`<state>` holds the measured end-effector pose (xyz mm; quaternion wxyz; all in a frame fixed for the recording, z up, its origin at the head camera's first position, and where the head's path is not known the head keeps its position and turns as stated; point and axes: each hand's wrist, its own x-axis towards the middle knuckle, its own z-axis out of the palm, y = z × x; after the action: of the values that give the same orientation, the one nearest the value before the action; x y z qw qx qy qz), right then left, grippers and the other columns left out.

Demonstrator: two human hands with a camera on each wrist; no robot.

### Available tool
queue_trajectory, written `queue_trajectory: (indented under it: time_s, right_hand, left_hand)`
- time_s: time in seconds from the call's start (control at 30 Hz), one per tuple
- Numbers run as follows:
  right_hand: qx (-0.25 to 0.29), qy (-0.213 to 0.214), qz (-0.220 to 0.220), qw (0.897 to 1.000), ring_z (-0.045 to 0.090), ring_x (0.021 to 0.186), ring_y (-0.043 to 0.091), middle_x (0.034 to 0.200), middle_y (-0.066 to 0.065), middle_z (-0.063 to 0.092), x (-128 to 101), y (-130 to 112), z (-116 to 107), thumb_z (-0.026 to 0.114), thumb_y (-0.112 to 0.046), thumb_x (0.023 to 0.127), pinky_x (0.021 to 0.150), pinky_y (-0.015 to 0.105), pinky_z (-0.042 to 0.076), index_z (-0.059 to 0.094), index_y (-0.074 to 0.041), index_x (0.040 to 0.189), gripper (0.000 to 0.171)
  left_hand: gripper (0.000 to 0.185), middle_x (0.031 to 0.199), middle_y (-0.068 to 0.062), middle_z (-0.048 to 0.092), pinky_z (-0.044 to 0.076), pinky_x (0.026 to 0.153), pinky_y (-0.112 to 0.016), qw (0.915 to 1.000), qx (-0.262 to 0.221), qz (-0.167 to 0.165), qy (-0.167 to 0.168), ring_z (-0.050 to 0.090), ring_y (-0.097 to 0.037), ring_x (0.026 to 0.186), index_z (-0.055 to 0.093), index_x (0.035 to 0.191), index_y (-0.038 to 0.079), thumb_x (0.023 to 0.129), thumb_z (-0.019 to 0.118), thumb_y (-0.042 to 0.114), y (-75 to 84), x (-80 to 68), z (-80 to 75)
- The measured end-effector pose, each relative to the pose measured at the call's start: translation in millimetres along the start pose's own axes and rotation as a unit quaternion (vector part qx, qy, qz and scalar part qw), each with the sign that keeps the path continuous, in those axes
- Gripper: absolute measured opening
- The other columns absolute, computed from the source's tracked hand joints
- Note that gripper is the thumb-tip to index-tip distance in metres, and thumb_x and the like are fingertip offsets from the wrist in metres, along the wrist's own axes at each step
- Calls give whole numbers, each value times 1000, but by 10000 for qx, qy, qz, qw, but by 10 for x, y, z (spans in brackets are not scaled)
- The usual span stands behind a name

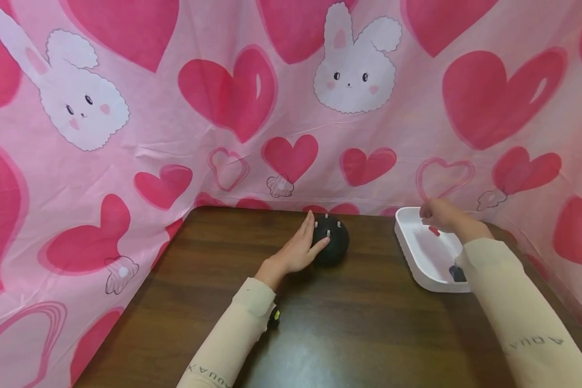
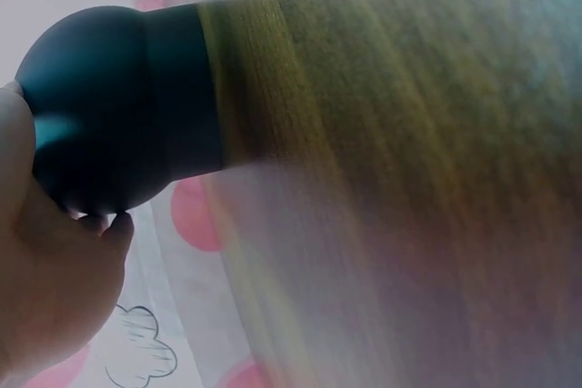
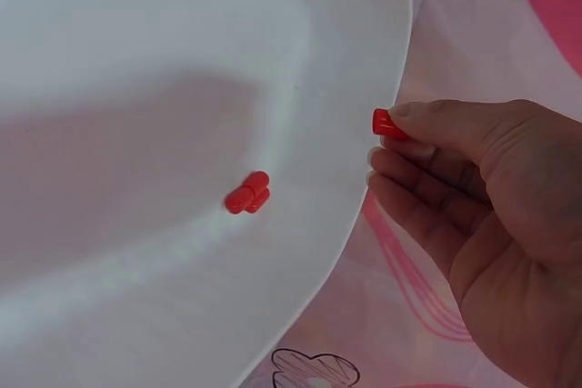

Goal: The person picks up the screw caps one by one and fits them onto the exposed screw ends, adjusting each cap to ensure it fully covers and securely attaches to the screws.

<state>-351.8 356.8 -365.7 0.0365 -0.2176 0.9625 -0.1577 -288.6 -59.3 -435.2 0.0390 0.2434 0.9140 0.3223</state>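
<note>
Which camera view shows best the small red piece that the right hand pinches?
The right wrist view: the red piece sits sharp between the right hand's fingertips beside the white tray. The head view hides it; the left wrist view lacks it.

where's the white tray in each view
Head: white tray sits right of centre on the wooden table, the right hand over its far end.
Left wrist: not in it; only the left hand on the black rounded object.
Right wrist: the tray fills the left and middle, with the right hand pinching a red piece at its rim.
Shared landmark: the pink heart-print cloth, seen in every view.
</note>
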Motion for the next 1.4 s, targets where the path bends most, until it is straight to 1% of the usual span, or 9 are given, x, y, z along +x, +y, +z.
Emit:
queue_trajectory:
  time_s: [0.13, 0.3, 0.53, 0.7, 0.8, 1.0, 1.23, 1.3, 1.4]
  right_hand:
    - [-51, 104, 113, 9999, 67, 80, 32, 86, 17, 71, -34, -38, -21, 72, 7, 85, 80, 55, 58, 71, 13, 97, 13]
    - [-50, 137, 95, 9998, 67, 79, 30, 86, 15, 72, -79, -85, -59, 72, 6, 86, 77, 52, 60, 73, 11, 98, 13]
    - [-141, 387, -402, 9983, 65, 76, 28, 82, 14, 71, -123, -143, -119, 72, 9, 84, 75, 54, 58, 72, 11, 93, 9]
    - [-259, 412, -358, 9982, 67, 80, 31, 86, 15, 72, -154, -217, -139, 73, 7, 85, 80, 56, 58, 73, 11, 98, 13]
    - [-315, 495, -421, 9974, 67, 80, 30, 87, 15, 72, -167, -274, -159, 73, 6, 85, 79, 54, 59, 73, 10, 99, 14]
    - [-519, 739, -928, 9916, 64, 73, 24, 80, 9, 70, -161, -423, -174, 74, 7, 84, 73, 50, 58, 74, 7, 92, 8]
    - [-684, 1047, -1418, 9820, 59, 68, 17, 73, 1, 66, -145, -578, -172, 73, 9, 83, 68, 43, 55, 72, 0, 84, 9]
    - [-686, 1054, -1483, 9809, 58, 67, 17, 73, 1, 66, -138, -623, -174, 73, 9, 83, 67, 42, 54, 72, 0, 84, 9]
    - [-638, 1008, -1401, 9829, 61, 70, 19, 78, 5, 69, -131, -696, -178, 74, 7, 84, 70, 44, 57, 74, 1, 89, 9]
  left_hand:
    - [95, 173, -2, -8, 14, 126, -37, 10000, -25, -4, -5, 3, -17, 158, -12, 164, 15, 103, 42, 63, 7, -4, -7]
    - [94, 172, 0, -11, 13, 126, -37, 10000, -48, -18, -55, 1, -16, 158, -13, 164, 16, 103, 41, 64, 11, -12, -9]
    - [94, 172, -2, -13, 11, 126, -35, 10000, 78, 25, -4, -3, -14, 158, -13, 163, 13, 104, 40, 63, 7, 2, 2]
    - [94, 172, 0, -14, 11, 126, -36, 10000, 33, 30, 7, -3, -14, 158, -13, 163, 14, 104, 40, 63, 3, -4, 16]
    - [94, 172, -1, -14, 11, 126, -36, 10000, 17, 46, 19, -3, -15, 158, -13, 163, 14, 103, 40, 63, 5, -2, 16]
    - [94, 171, -2, -15, 11, 126, -37, 9999, 69, 73, 45, -3, -17, 158, -14, 163, 13, 104, 38, 64, 2, 9, 11]
    - [94, 172, -3, -14, 14, 125, -40, 9999, 34, 72, 91, 1, -19, 158, -5, 164, 7, 103, 39, 63, -6, 19, 12]
    - [94, 172, -2, -14, 15, 125, -39, 9999, 48, 63, 81, 1, -19, 158, -5, 164, 8, 104, 39, 63, -7, 20, 13]
    - [93, 172, -2, -15, 14, 125, -39, 9999, 65, 68, 60, 0, -19, 158, -8, 164, 10, 104, 39, 64, -10, 19, 18]
